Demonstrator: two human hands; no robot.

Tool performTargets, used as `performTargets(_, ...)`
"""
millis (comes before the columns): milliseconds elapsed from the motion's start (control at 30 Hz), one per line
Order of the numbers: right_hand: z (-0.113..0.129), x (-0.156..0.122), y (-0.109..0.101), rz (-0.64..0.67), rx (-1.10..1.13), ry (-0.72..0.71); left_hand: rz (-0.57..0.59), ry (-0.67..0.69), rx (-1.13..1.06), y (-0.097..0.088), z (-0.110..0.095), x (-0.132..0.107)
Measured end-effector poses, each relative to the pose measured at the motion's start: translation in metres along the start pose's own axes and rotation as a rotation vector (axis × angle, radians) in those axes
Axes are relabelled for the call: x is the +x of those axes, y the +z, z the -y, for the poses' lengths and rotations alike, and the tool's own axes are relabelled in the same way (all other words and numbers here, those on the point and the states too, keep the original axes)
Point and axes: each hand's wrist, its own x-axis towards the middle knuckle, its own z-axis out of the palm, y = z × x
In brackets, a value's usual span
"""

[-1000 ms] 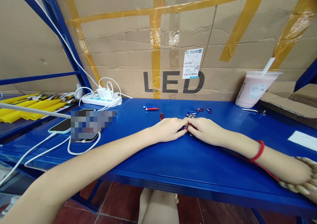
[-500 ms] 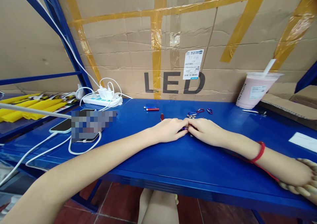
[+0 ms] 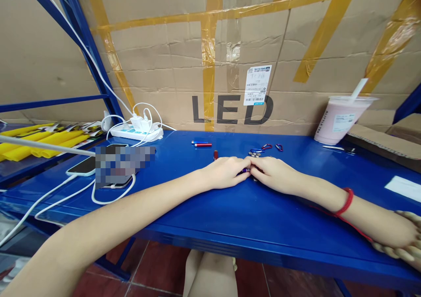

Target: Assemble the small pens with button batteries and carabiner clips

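My left hand [image 3: 226,173] and my right hand [image 3: 274,173] meet at the fingertips, low over the blue table [image 3: 210,213]. Between the left thumb and forefinger shows a small dark blue tube [image 3: 245,170], its right end meeting the right fingers. The right hand is closed too; what its fingertips pinch is hidden. Just behind the hands lie several small silvery discs [image 3: 254,154] and a blue carabiner [image 3: 257,150]. A red carabiner [image 3: 266,146] and another dark blue one [image 3: 279,147] are farther right. Beyond my left hand is a short red tube [image 3: 215,155].
A red tube [image 3: 203,145] lies beside a blue one at the back. Phones and cables surround a white power strip [image 3: 136,133] at left. At right stand a pink drink cup [image 3: 340,119] and an open carton [image 3: 384,141]. A large cardboard box [image 3: 164,69] walls the back.
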Motion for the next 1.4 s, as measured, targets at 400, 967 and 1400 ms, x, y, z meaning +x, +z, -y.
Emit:
performTargets(400,0.0004,0.0,0.0,-0.001,0.009,0.006,0.004,-0.001,0.0,-0.0009,-0.0005,-0.0003)
performTargets(967,0.0006,-0.0003,-0.0004,0.012,-0.023,0.007,0.006,-0.027,0.001,0.0023,-0.0005,0.0003)
performTargets(1400,-0.0003,-0.0006,-0.0005,0.032,-0.016,0.007,0.014,-0.022,-0.004,0.0007,-0.0007,-0.0003)
